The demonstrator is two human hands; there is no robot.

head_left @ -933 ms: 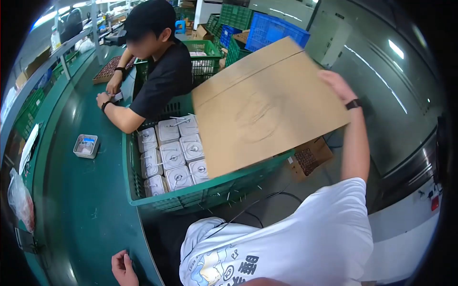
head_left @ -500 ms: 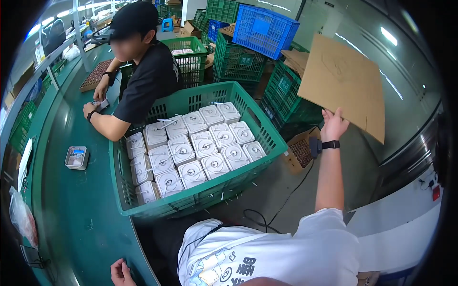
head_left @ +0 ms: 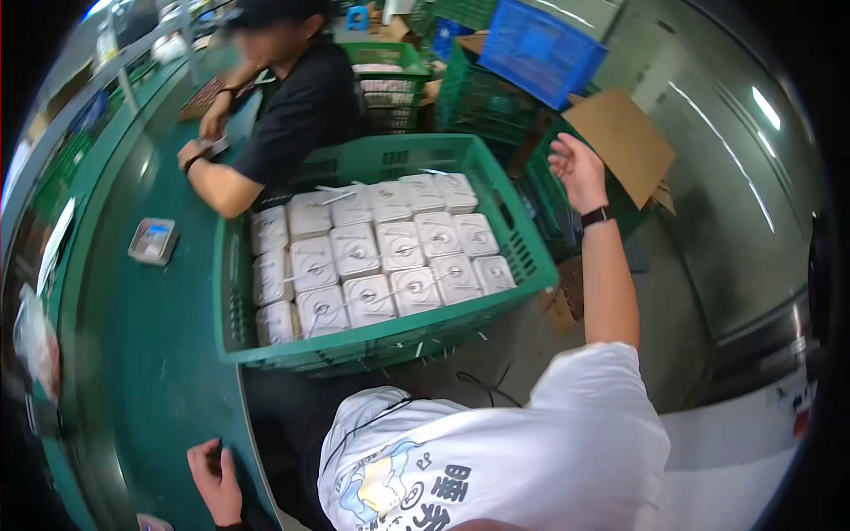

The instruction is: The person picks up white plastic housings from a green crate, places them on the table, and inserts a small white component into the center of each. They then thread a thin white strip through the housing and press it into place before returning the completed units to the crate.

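My right hand (head_left: 580, 174) is raised past the right side of the green crate, fingers loosely apart and holding nothing. Just beyond it, a brown cardboard sheet (head_left: 622, 146) rests tilted on the stacked green crates. My left hand (head_left: 215, 482) lies at the near edge of the green worktable (head_left: 190, 372), thumb apart from its half-curled fingers, with nothing visible in it. In front of me stands a large green plastic crate (head_left: 372, 350), filled with rows of white square tins (head_left: 400, 246) that have thin white strips across their tops.
A co-worker in black (head_left: 305, 115) sits at the table, both hands on a small item. An open tin (head_left: 153, 241) stands on the table. A blue crate (head_left: 543, 51) tops the stack behind. A cable (head_left: 487, 385) and a cardboard box (head_left: 562, 301) are on the floor.
My right hand has let go of the cardboard sheet, which now sits farther back on the stacked crates. More of my left hand shows on the table. The view has shifted.
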